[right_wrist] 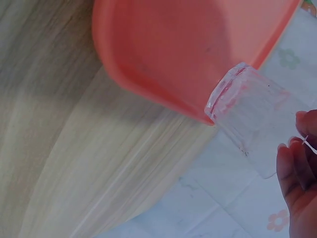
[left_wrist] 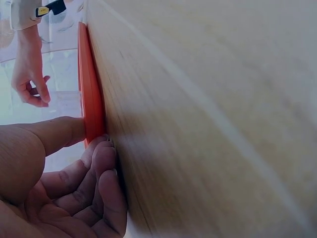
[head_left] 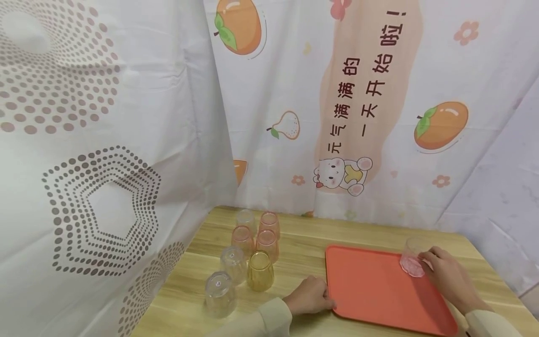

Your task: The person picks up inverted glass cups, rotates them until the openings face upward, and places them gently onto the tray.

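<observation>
An orange-red tray (head_left: pixel 379 290) lies on the wooden table. My left hand (head_left: pixel 310 296) pinches its near left corner; in the left wrist view the thumb (left_wrist: pixel 67 134) is on the rim and the other fingers curl beneath. At the tray's far right corner stands a clear drinking glass (head_left: pixel 413 255) with a faceted base, tinted red by the tray below. My right hand (head_left: pixel 448 276) holds this glass near its upper rim. In the right wrist view its fingertips (right_wrist: pixel 286 158) and thumb come together at the open end, and the glass base is over the tray corner.
Left of the tray several glasses stand upside down: clear ones (head_left: pixel 220 294), pink ones (head_left: pixel 267 245) and a yellow one (head_left: pixel 260 271). A printed curtain (head_left: pixel 290 159) closes off the back of the table (head_left: pixel 294 262), and another sheet (head_left: pixel 177 140) hangs along the left.
</observation>
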Demonstrator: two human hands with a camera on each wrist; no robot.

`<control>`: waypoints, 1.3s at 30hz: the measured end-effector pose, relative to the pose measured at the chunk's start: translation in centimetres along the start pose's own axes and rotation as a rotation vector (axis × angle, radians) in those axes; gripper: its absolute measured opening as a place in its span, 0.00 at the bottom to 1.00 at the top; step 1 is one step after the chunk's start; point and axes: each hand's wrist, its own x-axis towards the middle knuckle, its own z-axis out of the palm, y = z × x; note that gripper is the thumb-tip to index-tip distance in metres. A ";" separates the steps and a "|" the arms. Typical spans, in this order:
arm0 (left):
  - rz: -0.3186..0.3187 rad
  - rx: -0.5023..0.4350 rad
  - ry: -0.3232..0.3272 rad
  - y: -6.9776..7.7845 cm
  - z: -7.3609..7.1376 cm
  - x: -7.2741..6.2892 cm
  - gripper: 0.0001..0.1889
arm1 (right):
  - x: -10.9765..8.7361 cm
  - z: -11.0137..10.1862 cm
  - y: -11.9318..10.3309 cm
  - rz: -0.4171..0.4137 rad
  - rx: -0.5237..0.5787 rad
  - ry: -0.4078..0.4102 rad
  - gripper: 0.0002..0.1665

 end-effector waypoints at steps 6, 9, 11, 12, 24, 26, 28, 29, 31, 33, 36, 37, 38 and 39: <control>-0.001 -0.002 -0.002 0.1 0.0 -0.1 0.31 | 0.1 -0.2 -0.5 0.013 -0.014 -0.012 0.21; 0.008 0.001 -0.001 0.0 0.0 -0.1 0.32 | 0.5 -0.5 -1.3 -0.013 0.005 0.002 0.25; 0.014 0.005 -0.002 0.0 0.0 0.0 0.32 | 0.9 -0.6 -2.0 -0.039 0.018 0.011 0.26; 0.015 0.008 -0.003 0.0 0.1 0.0 0.32 | 1.0 -0.7 -2.3 -0.049 0.031 0.011 0.25; 0.030 0.055 -0.022 0.0 0.0 -0.1 0.32 | 1.6 1.1 -6.0 -0.220 0.154 0.080 0.35; 0.029 0.071 -0.024 0.1 0.0 -0.1 0.32 | 1.4 1.4 -6.7 -0.199 0.182 0.051 0.27; 0.030 0.077 -0.021 0.1 -0.1 -0.2 0.32 | 1.0 1.5 -7.6 -0.139 0.219 -0.006 0.15; 0.031 0.078 -0.022 0.1 -0.1 -0.2 0.31 | 0.9 1.6 -8.0 -0.112 0.236 -0.031 0.10; 0.029 0.075 -0.023 0.1 -0.1 -0.2 0.31 | 0.6 1.7 -9.0 -0.057 0.258 -0.085 0.12; 0.024 0.069 -0.023 0.0 -0.1 -0.2 0.31 | 0.4 1.7 -10.0 -0.013 0.278 -0.154 0.14; 0.014 0.056 -0.026 0.0 -0.1 -0.2 0.30 | 0.4 1.5 -11.2 0.000 0.307 -0.261 0.11; 0.013 0.056 -0.026 0.0 -0.1 -0.2 0.31 | 0.4 1.4 -11.6 0.002 0.321 -0.291 0.10; 0.013 0.054 -0.026 0.0 -0.2 -0.2 0.31 | 0.4 1.4 -12.0 0.002 0.335 -0.326 0.09; 0.015 0.052 -0.027 0.1 -0.2 -0.2 0.31 | 0.4 1.3 -12.3 0.003 0.347 -0.354 0.08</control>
